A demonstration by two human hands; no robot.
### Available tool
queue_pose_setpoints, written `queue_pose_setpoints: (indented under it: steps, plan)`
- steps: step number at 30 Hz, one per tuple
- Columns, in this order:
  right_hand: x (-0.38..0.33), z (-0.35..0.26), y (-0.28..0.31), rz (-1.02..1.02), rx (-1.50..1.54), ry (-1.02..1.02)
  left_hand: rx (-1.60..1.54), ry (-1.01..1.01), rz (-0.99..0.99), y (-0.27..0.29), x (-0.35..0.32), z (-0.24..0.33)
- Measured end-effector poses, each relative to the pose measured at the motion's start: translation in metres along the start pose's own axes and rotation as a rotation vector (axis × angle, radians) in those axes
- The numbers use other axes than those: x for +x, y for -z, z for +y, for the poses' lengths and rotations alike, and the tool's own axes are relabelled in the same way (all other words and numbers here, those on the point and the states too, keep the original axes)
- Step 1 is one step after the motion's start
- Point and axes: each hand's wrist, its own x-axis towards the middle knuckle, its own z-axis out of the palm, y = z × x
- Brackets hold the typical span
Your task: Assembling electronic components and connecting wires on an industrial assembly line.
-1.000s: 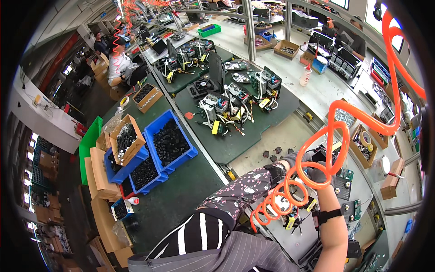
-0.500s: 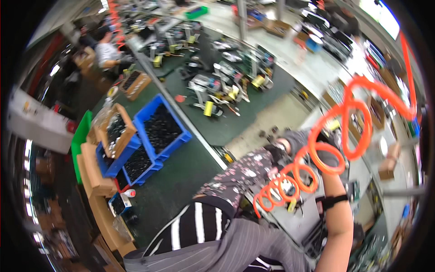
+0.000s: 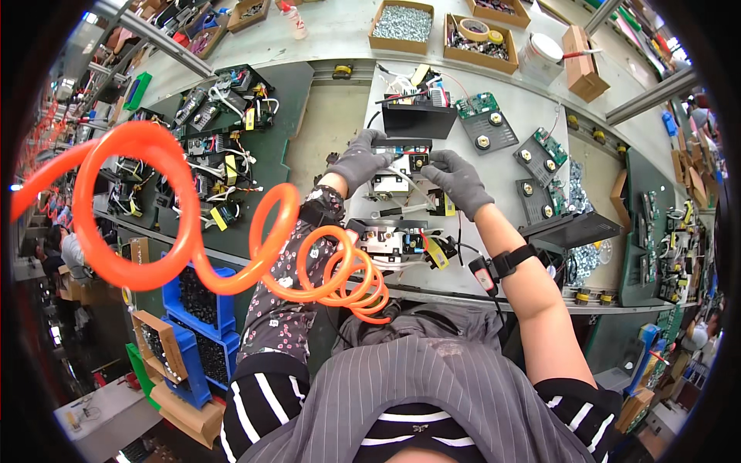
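Head view: my left hand (image 3: 360, 160) and right hand (image 3: 458, 179), both gloved, are each clamped on an end of a small black electronics module (image 3: 400, 145), held level just above the grey worktop (image 3: 351, 123), likely to steady it for fitting. Nearer me than the module lies a wired assembly (image 3: 394, 238); beyond it sit cardboard boxes of screws (image 3: 401, 21), left of it an orange coiled air hose (image 3: 231, 239) in a busy factory hall.

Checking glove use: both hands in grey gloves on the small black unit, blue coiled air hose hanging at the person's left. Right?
Not quite: the coiled air hose is orange, not blue, as the head view shows. The rest stands: left hand and right hand, both in grey gloves, hold the small black unit.
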Motion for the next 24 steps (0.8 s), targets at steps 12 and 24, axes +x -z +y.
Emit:
queue_pose_setpoints:
  steps: [12,24]
  plan:
    - [0.0,0.013,-0.004,0.017,0.191,0.008,0.871,-0.603,0.29,0.016,-0.024,0.067]
    - [-0.005,0.015,-0.014,0.121,0.265,0.068,0.801,-0.058,0.358,-0.022,-0.042,0.061]
